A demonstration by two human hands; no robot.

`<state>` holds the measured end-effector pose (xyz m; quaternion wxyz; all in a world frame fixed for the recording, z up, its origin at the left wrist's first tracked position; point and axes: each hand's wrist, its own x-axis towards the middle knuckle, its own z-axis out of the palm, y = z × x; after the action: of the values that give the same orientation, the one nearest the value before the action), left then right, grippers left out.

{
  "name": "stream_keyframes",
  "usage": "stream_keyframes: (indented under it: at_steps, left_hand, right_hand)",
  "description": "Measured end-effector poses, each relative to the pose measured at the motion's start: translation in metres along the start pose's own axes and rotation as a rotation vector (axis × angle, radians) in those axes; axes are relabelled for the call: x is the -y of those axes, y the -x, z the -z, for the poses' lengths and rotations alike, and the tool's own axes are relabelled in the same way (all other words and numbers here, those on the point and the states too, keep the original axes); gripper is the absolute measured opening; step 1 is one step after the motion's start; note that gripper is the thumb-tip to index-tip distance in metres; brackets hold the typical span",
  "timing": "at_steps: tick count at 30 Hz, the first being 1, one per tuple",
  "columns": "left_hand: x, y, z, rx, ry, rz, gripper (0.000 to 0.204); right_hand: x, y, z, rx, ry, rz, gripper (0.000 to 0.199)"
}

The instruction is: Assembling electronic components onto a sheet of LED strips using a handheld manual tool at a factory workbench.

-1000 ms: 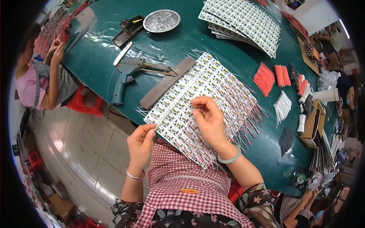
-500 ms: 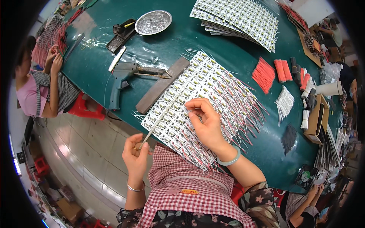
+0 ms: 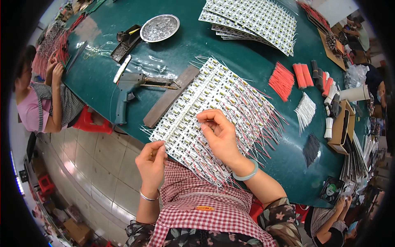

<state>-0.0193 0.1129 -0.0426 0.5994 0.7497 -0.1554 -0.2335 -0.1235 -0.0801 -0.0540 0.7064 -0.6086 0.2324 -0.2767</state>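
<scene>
A white panel of small circuit boards point(image 3: 181, 113) lies aslant on the green table before me, its right and near edges fringed with thin red and white wires point(image 3: 251, 127). At the panel's left corner, my left hand point(image 3: 151, 164) is closed in a pinch on the end of a thin pale strip, which seems to run up across the boards. Over the panel's middle, my right hand point(image 3: 220, 136) has its fingers curled and thumb near the index; what they pinch, if anything, is too small to make out. A dark bar point(image 3: 172, 96) lies along the panel's upper left edge.
Left of the bar lies a soldering gun point(image 3: 125, 96); beyond it are a white-handled tool point(image 3: 122, 69) and a metal dish point(image 3: 160, 28). More panels point(image 3: 255, 20) are stacked at the back. Red wires point(image 3: 282, 81), white wires point(image 3: 305, 112) and black wires point(image 3: 311, 150) lie rightward. Co-workers sit around.
My left hand has moved up and slightly right to the panel's corner, and the pale strip's loose length no longer shows. My right hand stays over the boards, fingers still curled.
</scene>
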Motion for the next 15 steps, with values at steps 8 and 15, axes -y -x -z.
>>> stream_keyframes:
  at_steps: [8,15]
  left_hand:
    - [-0.004,-0.002,0.003,0.038,0.020,0.066,0.019]
    - [-0.001,-0.009,0.006,0.105,0.047,0.096,0.020]
  right_hand:
    - [0.053,-0.055,0.058,0.125,0.568,0.189,0.026]
    - [0.018,-0.134,0.084,0.131,0.829,0.229,0.031]
